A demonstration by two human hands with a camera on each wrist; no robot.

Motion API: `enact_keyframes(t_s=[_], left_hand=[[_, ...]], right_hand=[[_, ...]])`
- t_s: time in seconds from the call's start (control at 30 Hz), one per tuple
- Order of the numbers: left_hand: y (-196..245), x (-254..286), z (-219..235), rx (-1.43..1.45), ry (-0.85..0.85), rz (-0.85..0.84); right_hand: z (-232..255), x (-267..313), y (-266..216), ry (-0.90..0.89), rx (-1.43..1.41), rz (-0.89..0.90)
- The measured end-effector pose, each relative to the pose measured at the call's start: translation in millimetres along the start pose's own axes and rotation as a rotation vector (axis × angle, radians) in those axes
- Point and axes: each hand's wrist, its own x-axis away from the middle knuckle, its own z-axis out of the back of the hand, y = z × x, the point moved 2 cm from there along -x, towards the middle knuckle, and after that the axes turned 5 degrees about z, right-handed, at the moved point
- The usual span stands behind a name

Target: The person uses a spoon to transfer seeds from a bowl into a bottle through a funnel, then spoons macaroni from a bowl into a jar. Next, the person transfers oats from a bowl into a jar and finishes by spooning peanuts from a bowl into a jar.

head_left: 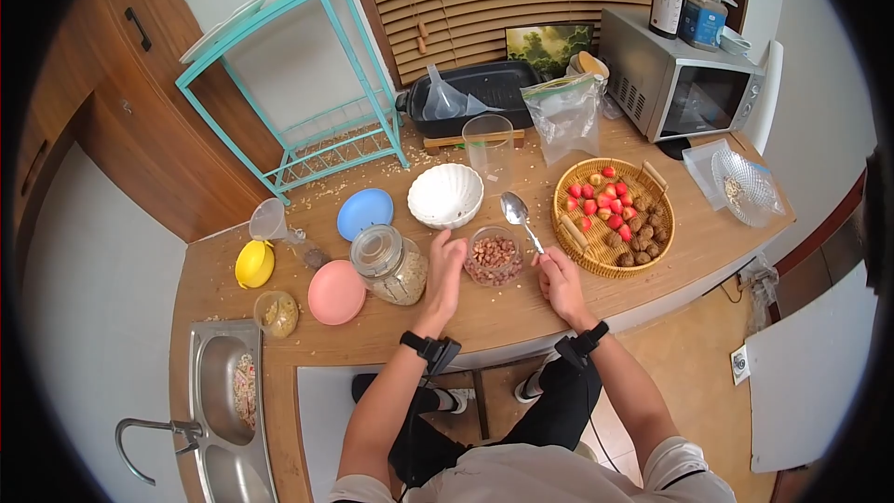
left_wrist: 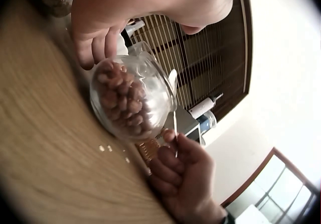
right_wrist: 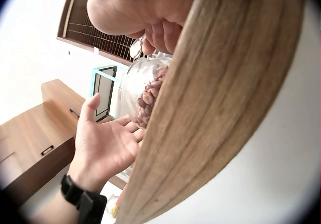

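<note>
A small round glass bowl (head_left: 518, 270) of reddish-brown peanuts (head_left: 494, 253) stands near the counter's front edge. My right hand (head_left: 562, 285) pinches a metal spoon (head_left: 515, 210) by the handle end, just right of the bowl. The spoon's head points away from me, past the rim. On the bowl's other side is my left hand (head_left: 445, 275), its fingers extended and the palm turned toward the glass. In the left wrist view, the fingertips (left_wrist: 86, 59) are right at the bowl's side. The right wrist view shows that palm holding nothing.
Left of my left hand stands a lidded glass jar (head_left: 402, 278), with pink (head_left: 336, 292) and blue (head_left: 365, 213) dishes nearby. A white fluted bowl (head_left: 445, 194) and a clear plastic cup (head_left: 489, 144) stand behind. A wicker basket (head_left: 565, 210) of fruit and walnuts flanks my right hand.
</note>
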Motion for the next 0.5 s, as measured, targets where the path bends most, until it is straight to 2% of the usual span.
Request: enact_keyframes(t_s=[0.07,0.13,0.2,0.33,0.4,0.5], left_hand=[[1,17,-2,-0.239,-0.088,-0.146],[-7,18,0,-0.209,-0.12,-0.152],[-18,14,3,-0.319,-0.157,-0.278],[-14,10,1,-0.222,-0.163,-0.277],[-14,2,2,-0.129,-0.232,-0.147],[-15,-7,5,-0.063,-0.233,-0.097]], right_hand=[[0,1,0,-0.024,-0.019,-0.011],[0,1,-3,-0.038,0.003,-0.006],[-2,1,-5,-0.053,0.028,0.0],[-3,3,-5,-0.056,-0.029,-0.018],[-3,1,-7,-0.066,-0.062,-0.017],[-7,-9,-19,-0.011,-0.012,-0.004]])
